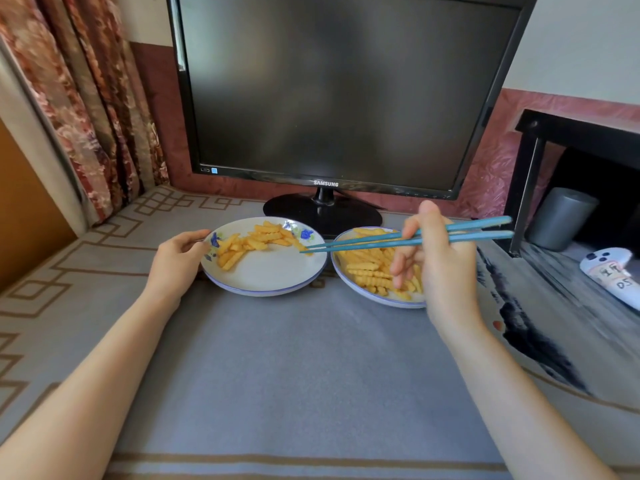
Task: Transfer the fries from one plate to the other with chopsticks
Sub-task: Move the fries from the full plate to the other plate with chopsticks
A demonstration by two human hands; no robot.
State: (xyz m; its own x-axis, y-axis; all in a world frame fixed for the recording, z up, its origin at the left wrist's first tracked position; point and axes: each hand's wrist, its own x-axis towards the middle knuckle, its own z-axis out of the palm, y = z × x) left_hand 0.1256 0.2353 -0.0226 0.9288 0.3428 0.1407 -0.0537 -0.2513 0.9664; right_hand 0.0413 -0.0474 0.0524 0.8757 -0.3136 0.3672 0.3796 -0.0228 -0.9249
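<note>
Right hand [446, 268] gripping a pair of teal chopsticks [408, 239] near their mid-length, thumb on top and fingers curled beneath. The sticks run almost level and nearly parallel, thick ends projecting right past the hand and tips converging over the right edge of the left plate [270, 275]. The long reach probably lets the hand stay above the right plate [334, 261] while the tips work across the gap. Left hand [180, 258] holds the left plate's near-left rim, thumb on the edge, apparently to steady the dish. Crinkle-cut fries [256, 242] lie in a loose band across the far half of the left plate, while a fuller layer of fries [367, 268] covers the right plate, so the left one is likely the receiving dish and the transfer is partly done. The plates sit just beside each other on a grey patterned cloth [277, 358], keeping each carry short. Whether the tips pinch a fry or merely overlie one at the rim cannot be told. The right hand hides part of the right plate and its fries, and the left fingers' underside contact is unseen. Behind stands a dark Samsung monitor [346, 91], its base [301, 206] partly masked by the plates. At right are a grey cylinder [561, 220] and a white handwritten object [613, 271], cut off at the frame edge.
</note>
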